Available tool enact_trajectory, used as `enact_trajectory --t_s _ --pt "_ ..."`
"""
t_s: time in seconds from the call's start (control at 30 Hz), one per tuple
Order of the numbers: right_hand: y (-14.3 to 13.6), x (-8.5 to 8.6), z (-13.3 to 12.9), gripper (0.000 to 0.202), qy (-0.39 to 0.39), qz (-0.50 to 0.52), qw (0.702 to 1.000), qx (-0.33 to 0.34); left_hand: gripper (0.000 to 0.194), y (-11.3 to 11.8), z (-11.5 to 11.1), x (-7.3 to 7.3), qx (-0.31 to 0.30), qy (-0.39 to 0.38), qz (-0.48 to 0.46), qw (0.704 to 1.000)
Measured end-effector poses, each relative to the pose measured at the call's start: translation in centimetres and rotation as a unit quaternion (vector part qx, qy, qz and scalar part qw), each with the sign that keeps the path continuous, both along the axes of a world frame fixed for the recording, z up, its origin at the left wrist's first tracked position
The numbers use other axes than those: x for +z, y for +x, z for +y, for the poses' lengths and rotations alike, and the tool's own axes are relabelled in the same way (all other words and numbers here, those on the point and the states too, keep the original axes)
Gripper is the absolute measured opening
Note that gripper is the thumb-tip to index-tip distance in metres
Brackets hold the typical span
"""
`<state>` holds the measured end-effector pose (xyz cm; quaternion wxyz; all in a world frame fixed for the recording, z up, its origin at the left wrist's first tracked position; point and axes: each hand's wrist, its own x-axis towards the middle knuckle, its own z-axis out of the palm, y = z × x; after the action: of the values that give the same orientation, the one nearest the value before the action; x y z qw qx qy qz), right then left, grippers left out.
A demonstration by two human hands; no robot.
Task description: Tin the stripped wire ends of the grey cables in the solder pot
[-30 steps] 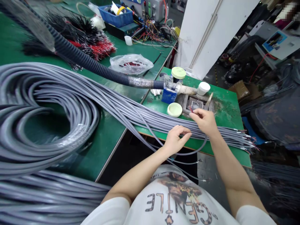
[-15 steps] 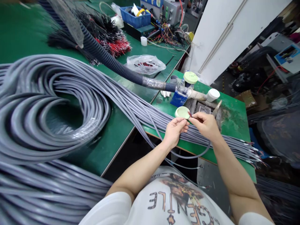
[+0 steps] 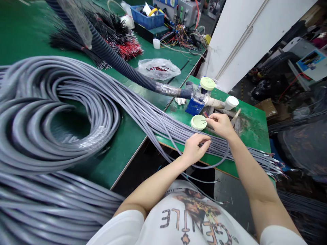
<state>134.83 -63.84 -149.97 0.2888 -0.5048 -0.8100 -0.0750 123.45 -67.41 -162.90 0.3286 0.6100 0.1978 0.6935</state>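
Note:
My right hand (image 3: pixel 221 126) pinches the end of a grey cable (image 3: pixel 217 165), whose thin coloured wires (image 3: pixel 205 115) stick out past the fingertips. Those wires point left, over the rim of a shallow pale green dish (image 3: pixel 195 126). From under this hand the cable loops down toward my body. My left hand (image 3: pixel 194 148) lies lower and to the left, over a bundle of grey cables (image 3: pixel 158 117). Its fingers are curled with thumb and forefinger close together; whatever they may hold is hidden.
A ribbed hose (image 3: pixel 127 69) crosses from upper left to a pale nozzle (image 3: pixel 216 103) by a blue box (image 3: pixel 194 106). White (image 3: pixel 231 102) and green-lidded (image 3: pixel 207 83) tubs stand behind. Coiled cables (image 3: pixel 30 136) fill the left; stripped cable ends (image 3: pixel 274 165) reach the right edge.
My hands have moved apart. The right one has risen slightly with the wires, now over the dish's edge; the left has dropped back toward my body, fingers more curled.

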Motion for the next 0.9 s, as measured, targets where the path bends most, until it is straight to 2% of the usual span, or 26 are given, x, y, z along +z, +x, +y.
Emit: enact_trajectory --t_s 0.1,0.23,0.4,0.6,0.73,0.9 --pt "-0.2 0.4 2.2 0.022 -0.023 -0.079 0.994 -0.066 0.018 0.1 0.4 -0.7 0.097 0.117 0.134 0.979" --pt "-0.9 0.1 3.6 0.020 -0.041 -0.169 0.976 -0.128 0.022 0.2 1.2 -1.4 0.150 0.179 0.241 0.942" --pt "-1.2 -0.4 4.7 0.021 -0.047 -0.203 0.964 -0.163 0.024 0.2 1.5 -1.5 0.166 0.199 0.262 0.930" --pt "-1.1 0.0 4.6 0.022 -0.043 -0.200 0.967 -0.155 0.023 0.2 1.4 -1.6 0.159 0.195 0.260 0.932" --pt "1.4 1.9 4.0 0.025 -0.008 -0.147 0.980 -0.133 0.022 -0.2 1.3 -1.2 0.135 0.181 0.262 0.938" --pt "7.3 3.5 5.2 0.026 0.008 -0.092 0.968 -0.234 0.019 -0.7 1.1 -0.6 0.096 0.174 0.278 0.940"
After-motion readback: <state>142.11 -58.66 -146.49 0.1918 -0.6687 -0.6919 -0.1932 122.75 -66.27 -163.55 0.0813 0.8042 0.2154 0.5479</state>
